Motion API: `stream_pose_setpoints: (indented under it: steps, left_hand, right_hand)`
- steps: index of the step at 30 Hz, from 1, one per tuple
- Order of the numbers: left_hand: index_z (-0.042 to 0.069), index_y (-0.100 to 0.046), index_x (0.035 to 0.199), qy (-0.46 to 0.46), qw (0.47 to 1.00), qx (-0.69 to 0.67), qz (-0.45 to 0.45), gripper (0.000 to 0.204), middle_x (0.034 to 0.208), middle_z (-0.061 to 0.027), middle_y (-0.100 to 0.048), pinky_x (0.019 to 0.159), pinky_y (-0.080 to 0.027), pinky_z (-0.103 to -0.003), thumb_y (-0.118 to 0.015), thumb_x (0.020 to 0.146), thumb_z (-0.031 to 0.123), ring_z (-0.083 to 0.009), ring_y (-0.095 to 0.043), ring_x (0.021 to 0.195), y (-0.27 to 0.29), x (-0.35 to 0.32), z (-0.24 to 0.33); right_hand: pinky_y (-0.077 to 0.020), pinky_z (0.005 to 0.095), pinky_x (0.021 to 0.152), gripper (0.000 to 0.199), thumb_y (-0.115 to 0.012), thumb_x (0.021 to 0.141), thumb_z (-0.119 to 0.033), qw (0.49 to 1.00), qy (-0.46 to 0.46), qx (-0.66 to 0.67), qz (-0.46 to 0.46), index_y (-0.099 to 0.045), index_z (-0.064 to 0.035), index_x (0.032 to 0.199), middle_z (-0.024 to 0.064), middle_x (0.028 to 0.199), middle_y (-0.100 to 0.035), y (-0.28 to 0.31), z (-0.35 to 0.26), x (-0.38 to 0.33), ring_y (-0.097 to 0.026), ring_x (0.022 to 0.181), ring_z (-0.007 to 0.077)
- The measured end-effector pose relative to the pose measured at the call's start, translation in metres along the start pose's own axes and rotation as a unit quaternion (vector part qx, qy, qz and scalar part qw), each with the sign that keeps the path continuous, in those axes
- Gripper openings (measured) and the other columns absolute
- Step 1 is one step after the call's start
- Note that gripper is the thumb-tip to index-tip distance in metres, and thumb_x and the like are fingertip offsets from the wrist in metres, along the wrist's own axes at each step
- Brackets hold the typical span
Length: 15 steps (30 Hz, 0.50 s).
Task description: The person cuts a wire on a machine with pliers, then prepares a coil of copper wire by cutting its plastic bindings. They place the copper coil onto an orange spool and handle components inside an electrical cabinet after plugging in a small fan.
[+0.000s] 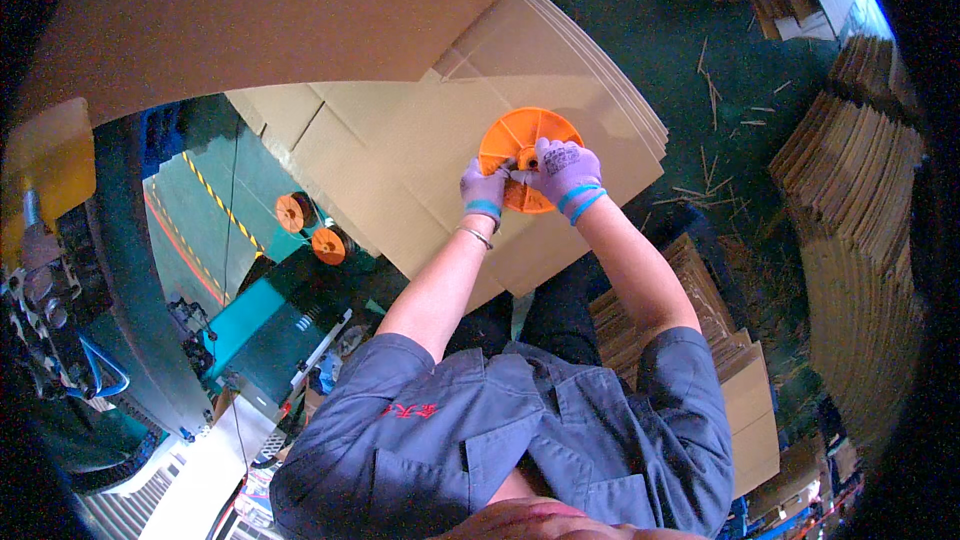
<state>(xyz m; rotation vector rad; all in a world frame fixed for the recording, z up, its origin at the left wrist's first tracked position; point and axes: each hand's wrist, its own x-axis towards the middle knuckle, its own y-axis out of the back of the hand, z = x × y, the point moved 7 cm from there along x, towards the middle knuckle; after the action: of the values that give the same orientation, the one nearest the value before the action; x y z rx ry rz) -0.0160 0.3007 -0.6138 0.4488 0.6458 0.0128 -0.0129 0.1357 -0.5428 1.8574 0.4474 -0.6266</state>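
An orange plastic reel (533,126) with a round flange and a raised hub faces up over a stack of flat cardboard sheets (400,160). My right hand (568,175), in a pale purple glove with a blue cuff, is closed at the hub, its thumb beside the centre. My left hand (483,187), gloved the same way, has its fingers bent in at the reel's lower left, close to the hub. The fingertips of both hands come near each other there. Whatever small thing may lie between them is too small to make out.
A large brown cardboard panel (250,15) covers the upper left. Two more orange reels, one an upper reel (291,213), sit by a teal machine (262,325) on the left. Tall cardboard stacks (850,210) stand at right; scraps (709,90) litter the green floor.
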Motion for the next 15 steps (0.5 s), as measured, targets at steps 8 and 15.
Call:
stream_pose_setpoints:
  steps: [8,15]
  left_hand:
    - [0.002,-0.065,0.102,0.005,0.995,-0.088,-0.038,0.027,0.094,-0.0059,-0.069,0.074,-0.050,-0.031,-0.071,0.078,0.014,-0.0150,-0.063,0.084,-0.005,0.004,-0.012]
    - [0.003,-0.066,0.098,0.002,1.000,0.005,-0.008,0.029,0.092,-0.0061,-0.069,0.073,-0.050,-0.032,-0.073,0.078,0.022,-0.0159,-0.063,0.083,0.004,0.000,-0.001]
  right_hand:
    - [-0.0509,0.0387,0.074,0.047,-0.061,0.078,-0.051,0.993,0.092,-0.065,0.045,-0.058,-0.0086,0.099,0.0082,0.102,-0.060,-0.007,-0.014,0.002,-0.059,0.094,0.0261]
    - [-0.0505,0.0405,0.068,0.016,-0.054,0.083,-0.019,0.939,0.305,-0.118,0.107,-0.061,-0.0094,0.093,0.0077,0.095,-0.060,-0.010,-0.034,-0.011,-0.059,0.088,0.0260]
